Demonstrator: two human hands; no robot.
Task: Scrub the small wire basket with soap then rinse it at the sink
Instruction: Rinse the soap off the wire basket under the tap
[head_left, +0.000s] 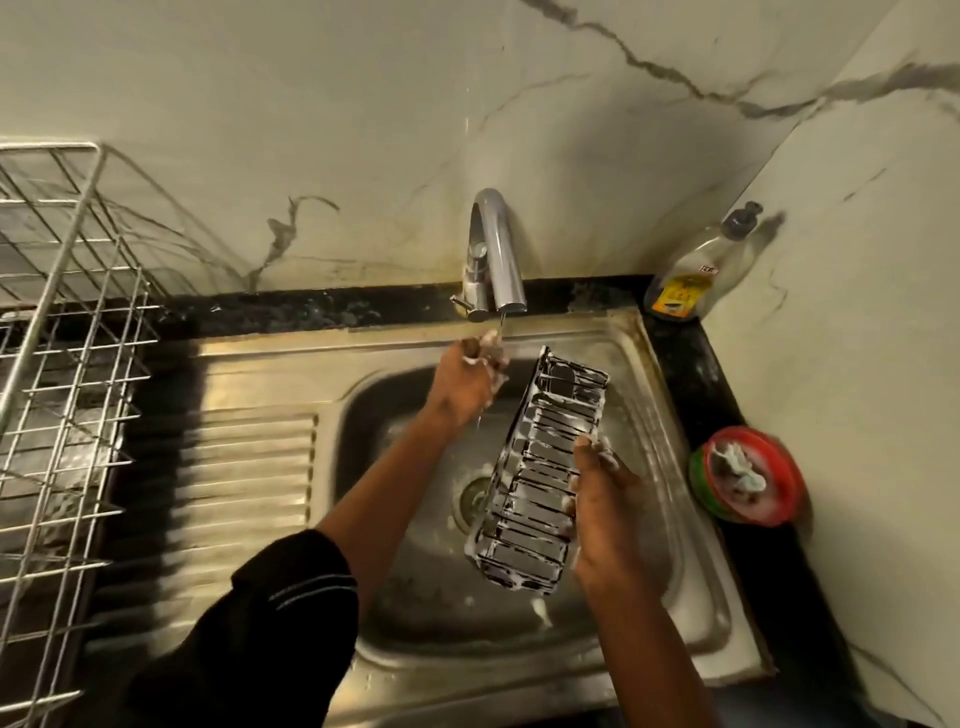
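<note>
While the right hand (605, 499) gripped the small wire basket (540, 467) by its right long edge, holding it foam-coated and tilted over the sink (249, 358) basin at frame centre, the left hand (465, 376) sat apart from it at upper centre, under the thin stream from the tap (498, 249). Left fingers looked curled and sudsy; whether they held anything could not be told. Judged step: rinse starting, hand first, basket not yet under water. To do it well: bring the basket's top end under the spout, turn it so water runs through every wire gap, rub the joints with the free hand, and grip firmly since soapy wire likely slips. Flow looked weak, so opening the tap more would probably help. Writing: squeeze bottle (696, 275) at upper right on the black tabletop (691, 353) carried a yellow label, text too blurred to read. Red-and-green round tub (748, 475) at right showed no legible print.
</note>
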